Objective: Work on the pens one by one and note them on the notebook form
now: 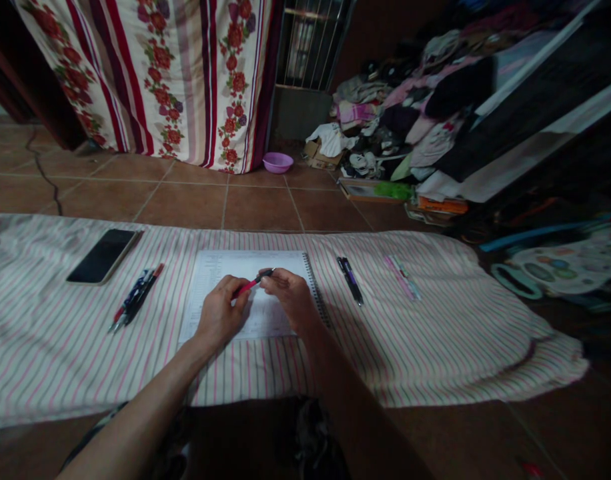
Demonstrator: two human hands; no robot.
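Note:
A red pen [248,287] with a black end is held level between both hands, above an open spiral notebook [265,323]. My left hand [221,308] is closed around the red part of the pen. My right hand [291,293] pinches the black end, thumb and fingers together. Printed or written lines show faintly on the notebook page, and its wire binding runs down the right edge. To the right lie dark pens [350,281] side by side, and beyond them pink and pale green pens [403,277]. Left of the notebook is a bunch of several pens [136,297].
A phone [103,257] lies screen up at the left on the striped cloth [435,333]. Beyond, on the tiled floor [185,193], stand a purple basin [277,162] and a heap of clothes [385,113]. A floral curtain [185,80] hangs at the back.

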